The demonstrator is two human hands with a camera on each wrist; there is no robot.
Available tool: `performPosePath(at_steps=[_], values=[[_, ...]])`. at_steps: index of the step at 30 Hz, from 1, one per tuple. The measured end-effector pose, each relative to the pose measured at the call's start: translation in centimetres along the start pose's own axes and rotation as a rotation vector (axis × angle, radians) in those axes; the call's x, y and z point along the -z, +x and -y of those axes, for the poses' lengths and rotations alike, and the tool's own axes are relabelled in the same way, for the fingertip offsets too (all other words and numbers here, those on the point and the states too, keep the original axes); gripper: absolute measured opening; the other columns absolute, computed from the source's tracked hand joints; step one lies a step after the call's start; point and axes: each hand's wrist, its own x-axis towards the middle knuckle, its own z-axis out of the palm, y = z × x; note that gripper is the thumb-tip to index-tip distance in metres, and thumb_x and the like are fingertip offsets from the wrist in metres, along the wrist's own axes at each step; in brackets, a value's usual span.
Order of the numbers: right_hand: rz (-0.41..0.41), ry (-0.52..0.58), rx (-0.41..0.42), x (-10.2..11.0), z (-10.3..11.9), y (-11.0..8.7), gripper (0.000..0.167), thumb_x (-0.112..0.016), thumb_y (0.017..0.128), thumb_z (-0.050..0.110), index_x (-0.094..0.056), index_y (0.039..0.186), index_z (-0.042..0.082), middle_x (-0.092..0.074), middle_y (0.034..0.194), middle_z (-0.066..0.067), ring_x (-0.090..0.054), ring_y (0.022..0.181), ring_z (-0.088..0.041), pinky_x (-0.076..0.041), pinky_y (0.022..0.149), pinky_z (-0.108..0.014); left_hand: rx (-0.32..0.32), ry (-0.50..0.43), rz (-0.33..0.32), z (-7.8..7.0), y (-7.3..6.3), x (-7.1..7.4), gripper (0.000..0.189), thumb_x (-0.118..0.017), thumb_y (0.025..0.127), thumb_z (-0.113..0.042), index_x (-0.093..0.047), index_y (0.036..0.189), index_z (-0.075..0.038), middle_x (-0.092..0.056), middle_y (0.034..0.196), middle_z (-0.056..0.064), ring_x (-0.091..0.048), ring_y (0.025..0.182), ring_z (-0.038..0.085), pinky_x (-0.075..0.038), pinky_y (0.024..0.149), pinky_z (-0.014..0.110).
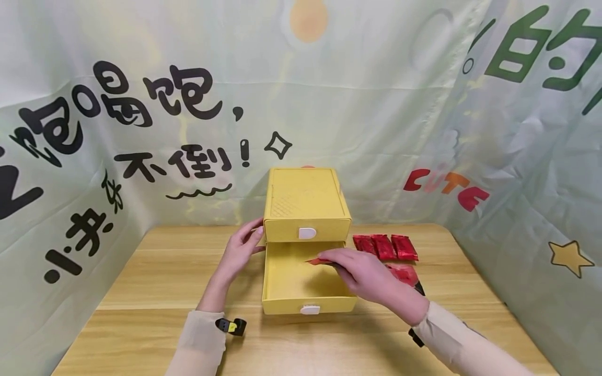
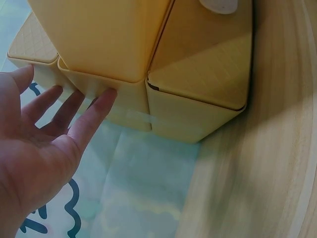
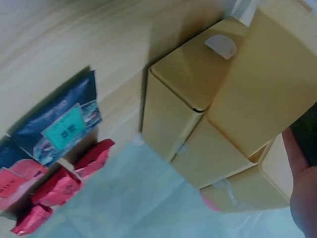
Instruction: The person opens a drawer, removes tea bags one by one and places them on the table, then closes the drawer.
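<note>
A yellow drawer cabinet stands on the table with a lower drawer pulled out. My left hand rests its spread fingertips on the cabinet's left side; in the left wrist view those fingers lie near the seams between tiers. Over the open drawer, my right hand pinches a thin red-and-dark packet by its edge. In the right wrist view only a dark part of that packet shows beside the hand. The drawer's visible floor is bare.
Three small red packets lie in a row right of the cabinet. Nearer are a pink-red packet and a dark packet with a teal label, partly hidden by my right arm in the head view. A printed cloth hangs behind.
</note>
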Motion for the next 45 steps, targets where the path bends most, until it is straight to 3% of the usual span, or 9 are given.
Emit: performPosePath(at_steps=[3, 6, 10, 13, 18, 24, 35, 41, 45], values=[[-0.08, -0.012, 0.02, 0.1, -0.2, -0.7, 0.049, -0.076, 0.085, -0.007, -0.069, 0.131, 0.009, -0.074, 0.12, -0.005, -0.072, 0.107, -0.023, -0.065, 0.084, -0.044, 0.005, -0.008, -0.002, 0.0, 0.0, 0.0, 0.049, -0.056, 0.11, -0.021, -0.048, 0.154, -0.001, -0.047, 0.153, 0.02, -0.052, 0.134, 0.035, -0.064, 0.093, 0.04], [-0.152, -0.012, 0.028, 0.1, -0.4, -1.3, 0.034, -0.065, 0.101, 0.004, -0.068, 0.134, 0.009, -0.074, 0.122, -0.006, -0.071, 0.109, -0.025, -0.064, 0.087, -0.044, 0.007, -0.003, -0.006, 0.0, 0.0, 0.0, 0.049, -0.056, 0.11, -0.021, -0.048, 0.154, -0.001, -0.047, 0.153, 0.02, -0.052, 0.134, 0.035, -0.064, 0.092, 0.039], [-0.224, -0.008, 0.013, 0.3, -0.4, -1.9, 0.039, -0.041, 0.113, 0.026, -0.067, 0.136, 0.009, -0.072, 0.127, -0.006, -0.069, 0.113, -0.026, -0.056, 0.104, -0.028, 0.007, 0.002, -0.011, 0.1, 0.1, 0.0, 0.048, -0.056, 0.11, -0.02, -0.049, 0.153, -0.002, -0.048, 0.153, 0.02, -0.053, 0.133, 0.036, -0.064, 0.091, 0.039], [-0.271, -0.007, 0.011, 0.5, -0.4, -2.5, 0.042, -0.038, 0.114, 0.027, -0.068, 0.135, 0.006, -0.071, 0.13, -0.007, -0.068, 0.116, -0.027, -0.044, 0.115, -0.019, 0.007, 0.003, -0.008, 0.1, 0.1, 0.0, 0.048, -0.056, 0.11, -0.02, -0.049, 0.153, -0.002, -0.047, 0.153, 0.02, -0.052, 0.134, 0.037, -0.064, 0.092, 0.039], [-0.282, -0.003, -0.011, 0.8, -0.6, -3.7, 0.037, -0.046, 0.107, 0.009, -0.066, 0.137, 0.005, -0.068, 0.137, -0.008, -0.063, 0.127, -0.025, -0.036, 0.12, -0.017, 0.01, 0.0, -0.008, 0.0, -0.1, 0.0, 0.048, -0.056, 0.11, -0.02, -0.048, 0.154, -0.001, -0.047, 0.153, 0.021, -0.052, 0.134, 0.037, -0.064, 0.093, 0.04], [-0.341, -0.04, -0.007, 0.8, -1.4, -4.9, 0.068, -0.042, 0.074, -0.015, -0.067, 0.135, 0.001, -0.068, 0.135, -0.012, -0.061, 0.13, -0.024, -0.036, 0.12, -0.02, 0.021, -0.011, -0.019, -0.2, -0.2, -0.1, 0.048, -0.057, 0.109, -0.019, -0.049, 0.154, -0.003, -0.048, 0.153, 0.019, -0.052, 0.134, 0.037, -0.064, 0.091, 0.04], [-0.413, -0.085, -0.036, 0.9, -2.7, -7.6, 0.062, -0.039, 0.078, -0.009, -0.068, 0.132, -0.003, -0.07, 0.131, -0.017, -0.059, 0.133, -0.019, -0.037, 0.121, -0.022, 0.012, -0.01, -0.008, -0.1, -0.1, -0.1, 0.048, -0.057, 0.109, -0.019, -0.049, 0.153, -0.003, -0.047, 0.153, 0.019, -0.053, 0.133, 0.037, -0.064, 0.092, 0.042], [-0.413, -0.15, -0.055, 1.2, -3.8, -9.2, 0.044, -0.038, 0.102, 0.008, -0.069, 0.131, -0.003, -0.071, 0.129, -0.018, -0.057, 0.135, -0.016, -0.037, 0.12, -0.02, 0.01, -0.009, -0.005, -0.1, -0.1, -0.1, 0.048, -0.056, 0.11, -0.019, -0.049, 0.154, -0.003, -0.047, 0.154, 0.019, -0.052, 0.134, 0.037, -0.064, 0.092, 0.042], [-0.385, -0.188, -0.079, 1.6, -4.6, -10.5, 0.049, -0.045, 0.089, -0.005, -0.069, 0.132, -0.002, -0.071, 0.129, -0.016, -0.056, 0.136, -0.013, -0.034, 0.119, -0.014, 0.008, -0.01, -0.007, 0.0, -0.1, 0.0, 0.047, -0.056, 0.11, -0.019, -0.049, 0.154, -0.003, -0.047, 0.154, 0.019, -0.052, 0.134, 0.037, -0.064, 0.093, 0.043]])
